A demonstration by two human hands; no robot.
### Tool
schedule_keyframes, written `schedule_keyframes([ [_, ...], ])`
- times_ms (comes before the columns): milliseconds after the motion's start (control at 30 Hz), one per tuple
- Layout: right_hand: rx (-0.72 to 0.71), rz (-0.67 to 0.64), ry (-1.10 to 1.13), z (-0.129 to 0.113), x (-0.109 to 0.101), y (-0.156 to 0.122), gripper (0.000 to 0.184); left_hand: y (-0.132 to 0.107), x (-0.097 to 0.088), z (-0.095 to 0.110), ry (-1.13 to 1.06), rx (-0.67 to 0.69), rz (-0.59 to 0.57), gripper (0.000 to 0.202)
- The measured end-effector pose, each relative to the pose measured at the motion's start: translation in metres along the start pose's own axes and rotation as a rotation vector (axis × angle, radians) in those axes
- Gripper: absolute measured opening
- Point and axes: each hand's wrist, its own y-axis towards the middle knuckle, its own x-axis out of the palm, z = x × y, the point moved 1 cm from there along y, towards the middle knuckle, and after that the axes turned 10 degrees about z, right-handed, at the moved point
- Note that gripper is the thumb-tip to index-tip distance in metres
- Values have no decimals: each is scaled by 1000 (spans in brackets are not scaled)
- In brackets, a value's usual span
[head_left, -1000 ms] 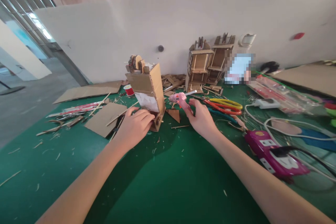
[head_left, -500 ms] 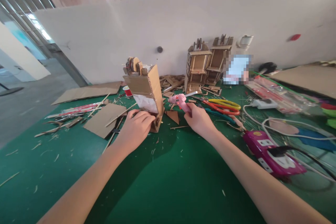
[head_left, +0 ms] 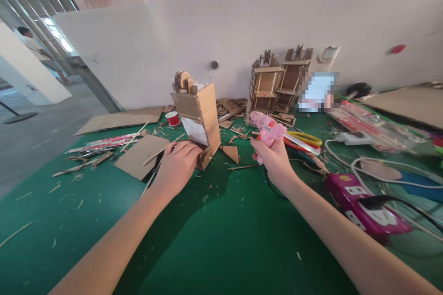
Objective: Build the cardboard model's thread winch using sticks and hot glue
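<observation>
A cardboard tower (head_left: 209, 117) with round cardboard discs on top stands on the green table, a white patch on its front. My left hand (head_left: 180, 161) is closed at the tower's lower left side, its fingertips partly hidden at the base. To the right of the tower, my right hand (head_left: 273, 156) is wrapped round the handle of a pink hot glue gun (head_left: 272, 131). A clear glue stick (head_left: 302, 143) sticks out of the gun's back, and its nozzle faces left, apart from the tower. A cardboard triangle (head_left: 231, 153) lies between tower and gun.
Two similar cardboard towers (head_left: 266, 83) stand by the wall. A purple power strip (head_left: 363, 207) with cords sits at right, near pliers with yellow handles (head_left: 308, 138). Cardboard sheets (head_left: 140, 156), sticks and a red spool (head_left: 172, 119) lie left. Someone (head_left: 34, 48) is in the far left background.
My right hand has raised the glue gun and drawn it right, away from the tower. My left hand stays at the tower's base. A person has come into view far left.
</observation>
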Motion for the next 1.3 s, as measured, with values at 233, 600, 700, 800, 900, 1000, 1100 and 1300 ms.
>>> schedule_keyframes([
  [233,140,-80,-37,-9,3,-11,34,-1,1,-1,7,12,19,19],
  [600,100,-389,-211,-9,0,-51,34,3,-4,1,-55,-27,0,23],
  [700,74,-373,-216,-10,-1,-55,35,5,-9,5,-101,-18,-56,37],
  [800,101,-429,-230,-11,-2,-57,32,6,-12,5,-125,-13,-80,40],
  [900,84,-487,-258,-10,-2,-59,31,6,-12,5,-129,4,-65,32],
  [1000,66,-496,-261,-9,-3,-59,31,6,-10,5,-132,26,-34,26],
  [1100,74,-491,-275,-9,-2,-59,28,5,-8,5,-134,46,0,21],
  [1300,100,-499,-333,-7,-1,-58,32,5,-8,5,-150,51,9,24],
])
